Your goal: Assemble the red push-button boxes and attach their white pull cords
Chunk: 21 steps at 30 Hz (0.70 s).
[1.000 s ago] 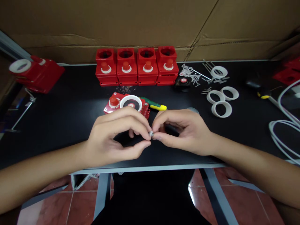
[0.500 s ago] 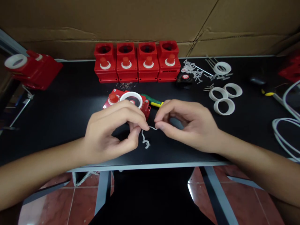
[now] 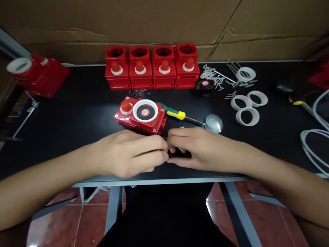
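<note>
Hands, the left hand (image 3: 133, 154) and the right hand (image 3: 197, 147), meet at the fingertips over the near side of a black desk (image 3: 77, 118), seemingly so the fingers can work together. The left hand's fingers are curled close; the right hand's are half bent, leaving a hollow beneath the palm. What they pinch, if anything, is hidden, so I cannot tell. Just beyond the left hand, a red plastic box (image 3: 138, 124) with a round red knob and a white ring lies face up, turned slightly, probably kept near for handling. To its right, a green-and-yellow-handled screwdriver (image 3: 176, 114) points toward a clear, round dome (image 3: 214, 123), both likely left within easy reach. Farther right lie three loose white rings (image 3: 248, 124). At the back, four red boxes (image 3: 164, 79) stand in a tight row, perhaps to save room, left of a scatter of small screws (image 3: 218, 81). Brown cardboard (image 3: 154, 20) rises behind.
</note>
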Motion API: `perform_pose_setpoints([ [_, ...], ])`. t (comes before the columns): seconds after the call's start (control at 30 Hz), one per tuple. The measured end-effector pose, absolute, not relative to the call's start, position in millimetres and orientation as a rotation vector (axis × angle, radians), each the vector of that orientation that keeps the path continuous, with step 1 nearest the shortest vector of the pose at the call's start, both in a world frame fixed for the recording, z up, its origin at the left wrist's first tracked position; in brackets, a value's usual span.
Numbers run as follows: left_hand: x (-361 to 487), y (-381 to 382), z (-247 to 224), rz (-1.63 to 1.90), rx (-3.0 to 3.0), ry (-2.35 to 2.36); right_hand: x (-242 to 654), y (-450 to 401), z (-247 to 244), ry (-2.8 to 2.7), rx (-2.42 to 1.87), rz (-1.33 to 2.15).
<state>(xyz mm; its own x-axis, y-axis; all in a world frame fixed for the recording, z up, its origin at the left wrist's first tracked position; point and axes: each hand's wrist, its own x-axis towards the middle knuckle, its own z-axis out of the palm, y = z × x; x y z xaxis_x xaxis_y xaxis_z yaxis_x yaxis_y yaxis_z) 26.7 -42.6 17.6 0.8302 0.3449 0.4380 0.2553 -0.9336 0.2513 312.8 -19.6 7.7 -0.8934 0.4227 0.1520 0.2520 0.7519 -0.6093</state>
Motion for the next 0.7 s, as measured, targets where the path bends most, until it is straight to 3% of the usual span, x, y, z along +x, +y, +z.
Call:
perform_pose_setpoints([
  [0.27, 31.6, -44.1, 16.1, 0.407, 2.955, 0.481, 312.2, -20.1, 8.7, -2.653, -0.546, 0.882],
  [0.5, 31.4, -39.9, 21.9, 0.251, 2.658, 0.592, 312.0, -17.7, 12.9, -2.647, -0.553, 0.96],
  [0.7, 26.2, -35.6, 17.1, 0.65, 2.726, 0.437, 312.4, -23.6, 0.9, -2.632, -0.462, 0.704],
])
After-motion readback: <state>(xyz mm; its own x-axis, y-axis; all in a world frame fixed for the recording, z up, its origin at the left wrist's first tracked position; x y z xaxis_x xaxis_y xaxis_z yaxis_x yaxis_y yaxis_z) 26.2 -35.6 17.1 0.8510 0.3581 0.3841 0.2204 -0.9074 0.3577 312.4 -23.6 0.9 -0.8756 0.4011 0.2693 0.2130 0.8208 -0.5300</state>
